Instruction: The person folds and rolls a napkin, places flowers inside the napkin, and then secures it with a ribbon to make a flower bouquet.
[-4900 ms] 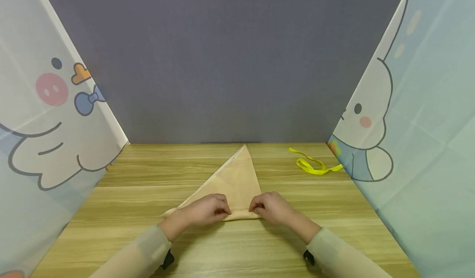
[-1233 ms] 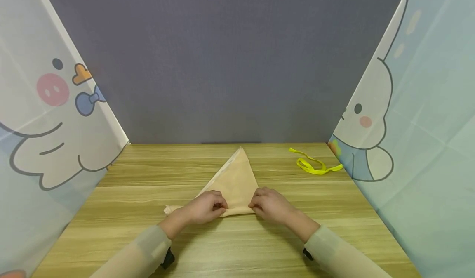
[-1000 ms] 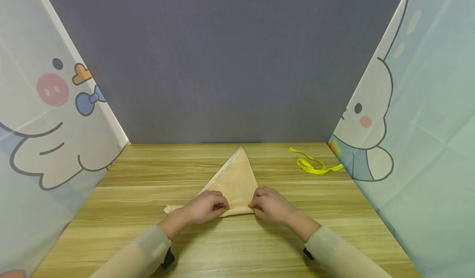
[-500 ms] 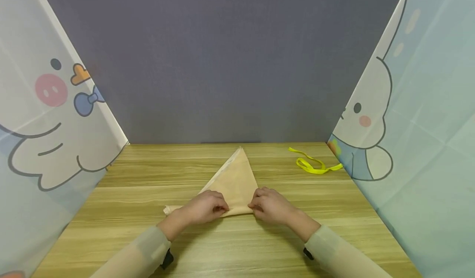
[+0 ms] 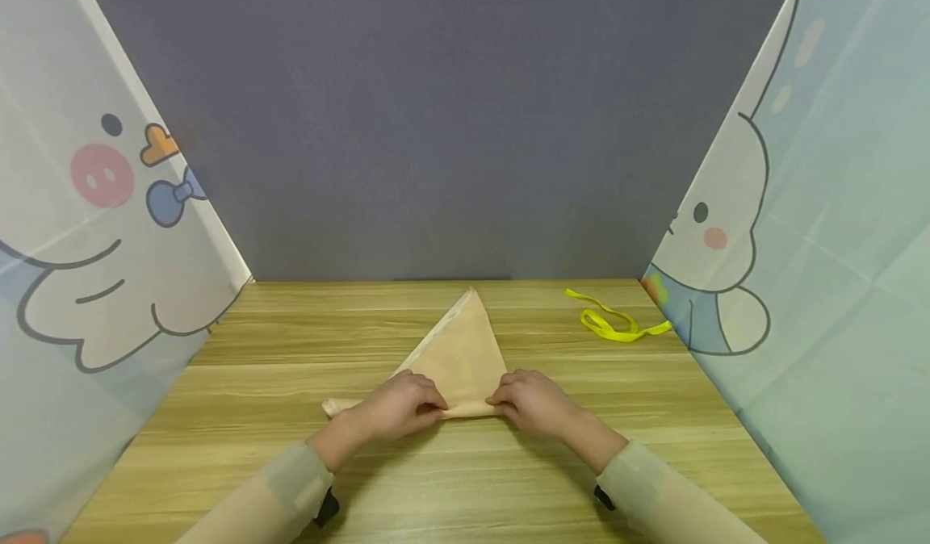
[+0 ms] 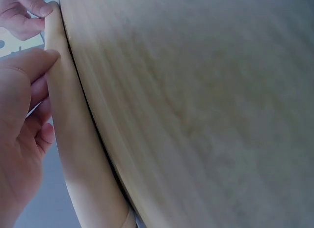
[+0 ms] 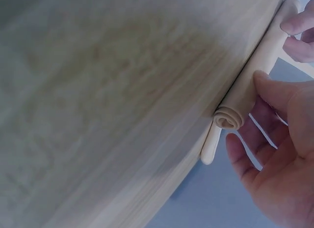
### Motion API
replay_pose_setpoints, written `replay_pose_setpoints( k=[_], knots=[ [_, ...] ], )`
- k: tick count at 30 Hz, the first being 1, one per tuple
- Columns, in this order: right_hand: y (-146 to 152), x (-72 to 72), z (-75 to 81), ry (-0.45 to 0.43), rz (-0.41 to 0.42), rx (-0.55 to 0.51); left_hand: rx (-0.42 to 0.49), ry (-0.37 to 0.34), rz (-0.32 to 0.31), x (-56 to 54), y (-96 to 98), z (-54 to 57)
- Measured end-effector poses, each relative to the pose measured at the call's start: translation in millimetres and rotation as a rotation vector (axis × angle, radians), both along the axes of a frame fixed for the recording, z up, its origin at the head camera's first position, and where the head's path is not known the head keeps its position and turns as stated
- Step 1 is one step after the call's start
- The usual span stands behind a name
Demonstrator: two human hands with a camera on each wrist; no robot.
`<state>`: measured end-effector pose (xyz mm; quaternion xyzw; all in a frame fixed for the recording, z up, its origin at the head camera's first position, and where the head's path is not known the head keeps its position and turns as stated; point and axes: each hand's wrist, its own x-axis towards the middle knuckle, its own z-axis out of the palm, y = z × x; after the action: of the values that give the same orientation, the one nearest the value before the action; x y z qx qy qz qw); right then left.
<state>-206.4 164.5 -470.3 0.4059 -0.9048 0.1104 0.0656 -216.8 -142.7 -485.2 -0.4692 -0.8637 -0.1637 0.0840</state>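
Beige cloth [image 5: 461, 358] is pinched along its rolled near edge by the thumb and fingers of the left hand [image 5: 403, 405] and, close to the roll's right end, by those of the right hand [image 5: 534, 403], where the right wrist view shows the end coiled in a spiral. Beyond the fingertips, the unrolled part lies on the wooden table [image 5: 465, 479] as a triangle, its tip just beside the dark grey back panel [image 5: 450, 124]. Farther out, a yellow ribbon [image 5: 621, 336] lies loosely looped beside the pale right-hand wall [image 5: 835, 286] with its cartoon print.
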Motion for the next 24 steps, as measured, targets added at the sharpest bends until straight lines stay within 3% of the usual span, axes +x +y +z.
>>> replay_pose_setpoints(
  k=[4, 10, 13, 19, 24],
  knots=[
    [-0.8, -0.1, 2.0, -0.03, -0.015, -0.002, 0.058, -0.108, -0.001, 0.0, -2.7, -0.2],
    [-3.4, 1.0, 4.8, -0.087, -0.046, -0.022, 0.113, -0.314, 0.051, 1.4, -6.4, 0.7],
    [-4.2, 0.7, 4.4, -0.117, -0.074, -0.037, 0.14, -0.373, 0.067, 1.6, -6.9, 1.2],
    [-3.8, -1.9, 1.4, -0.144, -0.104, -0.116, 0.19, -0.417, 0.1, 0.6, -7.1, -0.9],
    [-4.9, -3.7, -0.2, -0.07, -0.091, -0.097, 0.148, -0.372, 0.118, -2.2, -6.6, -1.9]
  ],
)
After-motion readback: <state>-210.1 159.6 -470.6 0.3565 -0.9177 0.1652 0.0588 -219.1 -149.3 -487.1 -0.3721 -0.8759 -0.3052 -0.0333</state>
